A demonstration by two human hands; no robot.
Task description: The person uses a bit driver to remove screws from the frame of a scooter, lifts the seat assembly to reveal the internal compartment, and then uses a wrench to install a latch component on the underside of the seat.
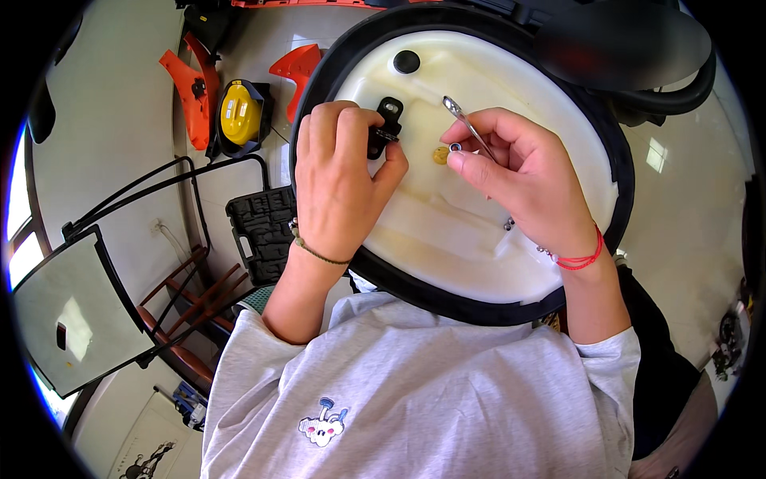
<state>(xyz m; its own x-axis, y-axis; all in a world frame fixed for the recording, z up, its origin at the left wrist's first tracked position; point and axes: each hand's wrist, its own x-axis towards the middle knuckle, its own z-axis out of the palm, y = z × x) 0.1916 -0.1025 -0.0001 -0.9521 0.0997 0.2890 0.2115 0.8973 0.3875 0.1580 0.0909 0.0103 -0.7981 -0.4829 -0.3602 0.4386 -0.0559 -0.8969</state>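
Observation:
My left hand (339,164) is closed on a black metal bracket (388,118) with slots in it, gripped between fingers and thumb over the left side of the white basin. In my right hand (523,164), thumb and fingers pinch a small silver ring-shaped piece (455,148), perhaps a nut or a socket. The same hand also holds a slim shiny metal tool (467,124) with a rounded end, slanting up to the left; its lower end is hidden by the fingers. Close to the ring lies a round brass-coloured spot or disc (440,156). Several small metal fasteners (508,224) rest below my right hand.
The shallow white basin (479,271) has a thick black rim (622,188) and a black round cap (406,61). A dark rounded part (622,44) overhangs its far right. Orange panels (191,92), a yellow-and-black part (239,112) and an open black tool case (263,227) lie left.

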